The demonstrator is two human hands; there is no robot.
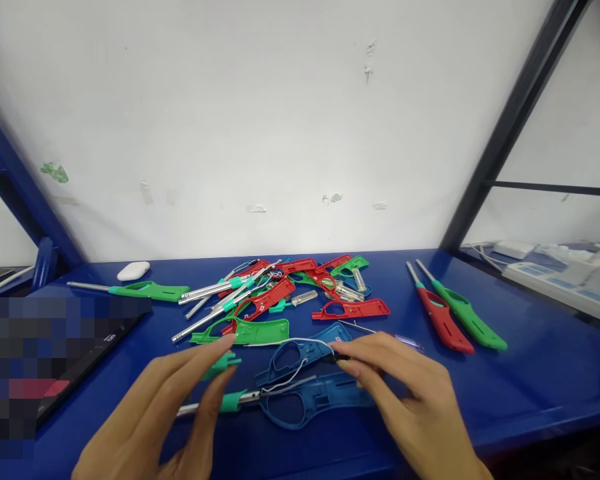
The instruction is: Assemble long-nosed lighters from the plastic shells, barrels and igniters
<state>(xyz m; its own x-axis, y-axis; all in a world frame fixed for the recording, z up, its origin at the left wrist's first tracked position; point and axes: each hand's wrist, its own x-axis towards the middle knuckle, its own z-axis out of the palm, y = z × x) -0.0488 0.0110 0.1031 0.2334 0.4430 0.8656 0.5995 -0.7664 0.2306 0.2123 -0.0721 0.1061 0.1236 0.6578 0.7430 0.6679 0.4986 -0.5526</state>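
Observation:
My left hand (155, 407) pinches a small green plastic trigger (223, 364) between thumb and fingers. Thumb and forefinger of my right hand (410, 393) are closed on a small black igniter part (336, 358), with a white wire (300, 340) running leftward from it. Between the hands lie two blue lighter handle halves, one upper (307, 350) and one lower (330, 393). A metal lighter tube with a green collar (234, 401) reaches from under my left hand to the lower half. The tube's far end is hidden by that hand.
Behind the hands is a pile of red and green handle halves (353, 309), metal tubes (210, 320) and clear fuel tanks (305, 298). A screwdriver (405, 342) lies behind my right hand. Whole lighters lie left (150, 291) and right (443, 320). A dark-screened device (95, 353) stands left.

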